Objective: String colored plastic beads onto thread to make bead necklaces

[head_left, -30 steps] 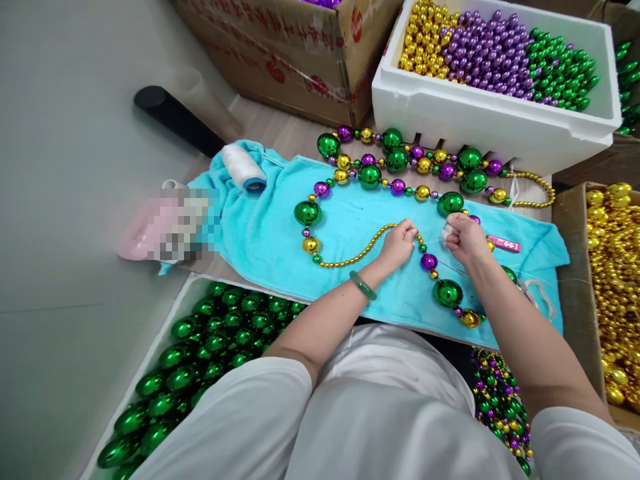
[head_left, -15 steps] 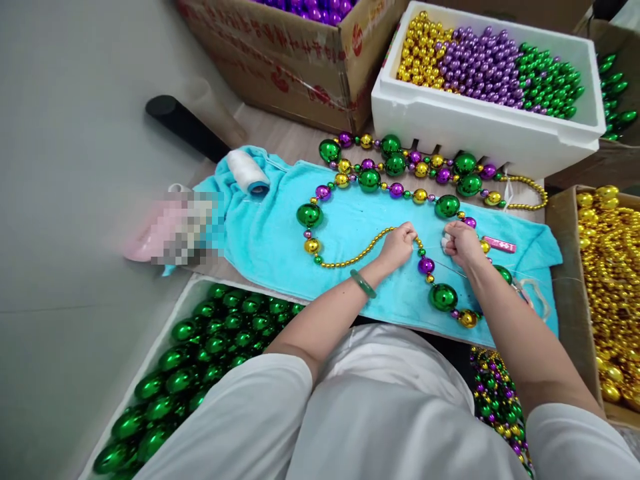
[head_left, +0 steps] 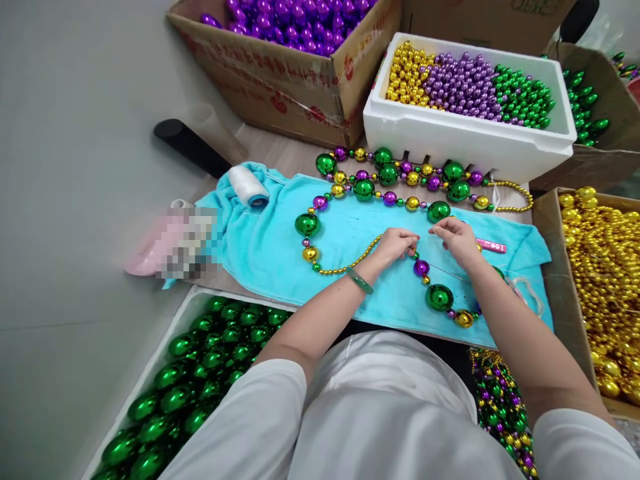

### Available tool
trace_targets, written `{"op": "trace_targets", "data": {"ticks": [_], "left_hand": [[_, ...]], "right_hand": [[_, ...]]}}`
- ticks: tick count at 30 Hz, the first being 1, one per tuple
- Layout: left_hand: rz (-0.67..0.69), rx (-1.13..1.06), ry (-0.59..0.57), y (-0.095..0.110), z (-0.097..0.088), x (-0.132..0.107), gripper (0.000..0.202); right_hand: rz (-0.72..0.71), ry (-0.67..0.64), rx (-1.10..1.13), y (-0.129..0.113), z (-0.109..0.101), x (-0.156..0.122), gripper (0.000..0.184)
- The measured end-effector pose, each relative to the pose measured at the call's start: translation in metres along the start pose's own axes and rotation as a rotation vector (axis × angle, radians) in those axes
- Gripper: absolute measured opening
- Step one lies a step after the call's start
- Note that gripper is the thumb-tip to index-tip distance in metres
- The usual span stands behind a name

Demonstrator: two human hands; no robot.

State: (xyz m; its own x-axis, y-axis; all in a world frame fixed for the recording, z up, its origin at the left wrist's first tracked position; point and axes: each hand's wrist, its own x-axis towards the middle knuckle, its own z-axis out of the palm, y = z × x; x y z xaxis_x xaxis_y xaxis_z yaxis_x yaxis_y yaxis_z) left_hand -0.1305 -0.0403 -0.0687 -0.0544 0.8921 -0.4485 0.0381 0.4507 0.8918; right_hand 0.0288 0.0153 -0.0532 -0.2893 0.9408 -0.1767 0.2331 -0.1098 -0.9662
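My left hand (head_left: 399,245) is closed in a pinch on the bead necklace (head_left: 439,297), where a run of small gold beads meets a small green bead. Purple, gold and large green beads hang on from there along the towel. Just to the right, my right hand (head_left: 454,240) is raised with thumb and fingertips pinched together on what looks like a fine thread, hard to see. A thin line (head_left: 447,271) slants over the towel below it. The rest of the necklace loops around on the turquoise towel (head_left: 270,260), partly hidden by my right forearm.
A spool of white thread (head_left: 247,185) lies on the towel's left part. A pink-labelled strip (head_left: 491,246) lies to the right. Behind are a white foam box (head_left: 450,137) of small beads and a cardboard box (head_left: 280,87) of purple beads. Gold beads (head_left: 607,287) fill a right-hand box.
My hands were fists held apart with a thread between them. Now their fingers have straightened into pinches, and the fingertips are closer together. The camera view has shifted slightly.
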Motion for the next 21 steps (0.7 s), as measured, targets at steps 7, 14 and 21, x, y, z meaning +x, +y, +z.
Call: {"op": "trace_targets", "data": {"ticks": [7, 14, 21], "left_hand": [[0.077, 0.22, -0.076, 0.02, 0.0, 0.008, 0.022], [0.077, 0.18, -0.139, 0.037, -0.001, 0.004, 0.014], [-0.04, -0.147, -0.107, 0.031, -0.008, 0.003, 0.012]], "right_hand": [[-0.473, -0.101, -0.375, -0.027, 0.003, 0.011, 0.008], [-0.159, -0.26, -0.489, -0.037, 0.014, 0.031, 0.006], [0.039, -0.297, -0.499, -0.033, 0.001, 0.023, 0.008]]}}
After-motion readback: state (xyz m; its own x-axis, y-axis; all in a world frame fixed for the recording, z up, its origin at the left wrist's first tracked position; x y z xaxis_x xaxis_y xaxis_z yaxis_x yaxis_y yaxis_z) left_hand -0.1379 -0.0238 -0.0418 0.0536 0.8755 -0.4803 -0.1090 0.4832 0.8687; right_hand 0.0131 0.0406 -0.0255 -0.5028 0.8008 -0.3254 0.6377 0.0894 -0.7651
